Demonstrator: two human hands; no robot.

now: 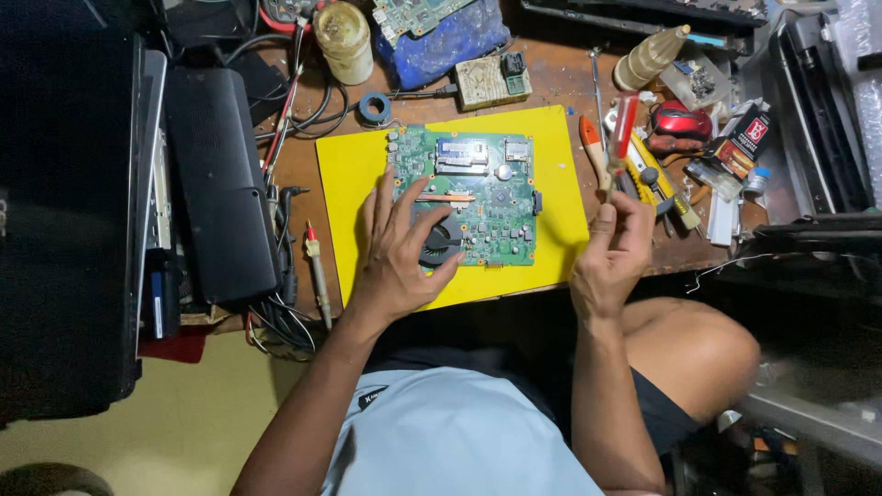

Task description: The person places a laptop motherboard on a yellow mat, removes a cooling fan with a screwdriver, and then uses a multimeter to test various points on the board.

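A green circuit board (478, 184) with a black round fan (443, 241) and a copper pipe lies on a yellow mat (354, 174) on the wooden bench. My left hand (400, 248) rests flat on the board's near left corner, fingers spread, thumb beside the fan. Just off the mat's right edge, my right hand (611, 253) is closed on a screwdriver with a clear red handle (623, 124), which points away from me.
Black laptop parts (216, 184) and cables lie to the left, a probe (317, 271) near the mat. Another orange-handled screwdriver (593, 147), a yellow knife, a red mouse (682, 121) and small parts crowd the right. A jar (344, 37) and another board stand behind.
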